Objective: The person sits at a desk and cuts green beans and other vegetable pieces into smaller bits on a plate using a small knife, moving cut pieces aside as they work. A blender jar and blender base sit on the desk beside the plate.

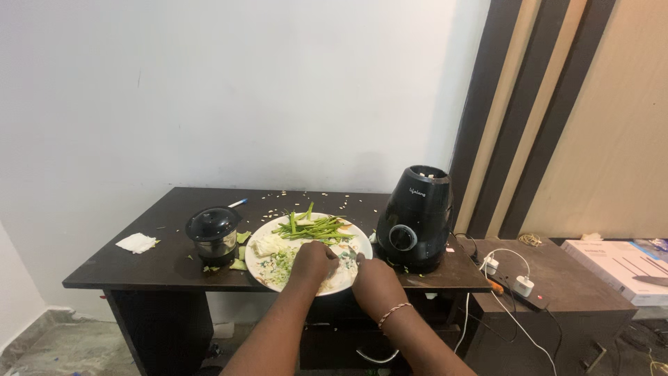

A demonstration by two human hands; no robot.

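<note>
Nearest the camera, two bare forearms reach up to a white plate (362, 237) that sits at the front edge of a dark table (139, 268). The left hand (313, 263) lies curled over the near part of the plate, fingers bent down onto the chopped white and green vegetable (278, 261). Whether they pinch any of it cannot be told. The right hand (376, 278), with a bangle at its wrist, rests at the plate's front right rim, fingers folded; what it grips, if anything, is hidden.

The chopped heap lies just left of and under the left fingers, so the left hand is the nearer. A bunch of long green stalks (313, 227) lies beyond, at the plate's far side, its long axis running left to right.

Count: one plate, one small lidded grinder jar (213, 233) left of it, one black mixer base (416, 219) at the table's right edge, one white cloth (136, 242) near the left edge.
</note>
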